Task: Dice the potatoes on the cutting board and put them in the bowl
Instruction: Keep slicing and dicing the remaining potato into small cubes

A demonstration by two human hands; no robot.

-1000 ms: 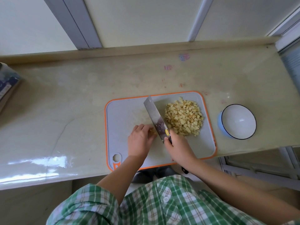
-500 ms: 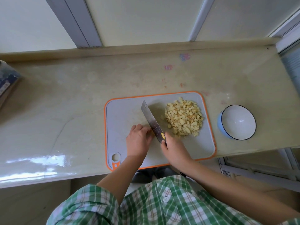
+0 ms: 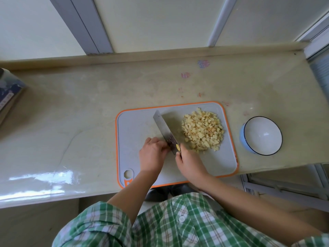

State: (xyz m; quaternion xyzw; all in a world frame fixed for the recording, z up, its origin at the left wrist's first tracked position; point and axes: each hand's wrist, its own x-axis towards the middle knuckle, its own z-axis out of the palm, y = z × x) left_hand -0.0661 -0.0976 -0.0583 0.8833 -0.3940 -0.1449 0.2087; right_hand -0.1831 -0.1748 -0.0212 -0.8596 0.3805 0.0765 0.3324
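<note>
Altogether, one cutting board [image 3: 135, 125], grey with an orange rim, was seen lying on the pale stone counter [image 3: 71, 107], its near edge slightly past the counter's front. One heap of diced potato [image 3: 203, 131] was piled on the right half of the board; the cubes were too many and too small to be counted. A few loose cubes lay just beside the heap on its left side. One bowl [image 3: 261, 136], white inside with a blue outer wall and a dark rim, was set on the counter just to the right of the board, apart from it, and nothing was seen in it.

One knife [image 3: 164, 130] with a broad blade was held over the middle of the board, its tip pointed away and to the left. The right hand [image 3: 190, 162] was wrapped closed round the knife's handle. The left hand [image 3: 153, 153] was curled with fingertips down on the board, against the blade's left side; whether anything was pinned under it could not be told. One dark-printed box [image 3: 8, 97] was partly seen at the counter's far left edge. Green checked sleeves were worn on both arms.
</note>
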